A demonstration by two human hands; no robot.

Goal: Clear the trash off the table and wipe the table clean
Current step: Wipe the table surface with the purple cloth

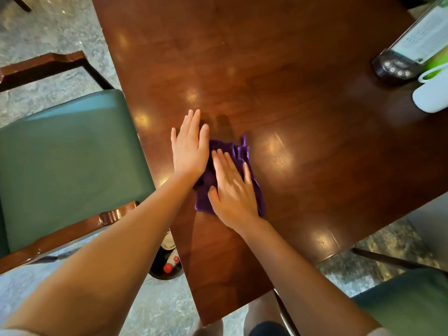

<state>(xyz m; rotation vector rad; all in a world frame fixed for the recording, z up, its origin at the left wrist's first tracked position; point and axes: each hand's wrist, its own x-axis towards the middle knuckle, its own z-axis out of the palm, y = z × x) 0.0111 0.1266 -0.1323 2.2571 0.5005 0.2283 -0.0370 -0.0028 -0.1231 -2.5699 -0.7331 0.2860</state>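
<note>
Cloth (238,155) is pinned flat on table (291,69) under open right hand (232,187); open left hand (190,146) is pressed at its 10 o'clock, overlapping its edge; cloth is largely hidden.

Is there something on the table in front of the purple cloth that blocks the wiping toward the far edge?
Nothing visible does. The purple cloth lies under both flat hands, and the wooden table beyond it is bare. The menu stand and white-green object sit far right.

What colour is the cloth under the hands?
Purple, seen in the head view: the cloth lies on the brown wooden table.
</note>
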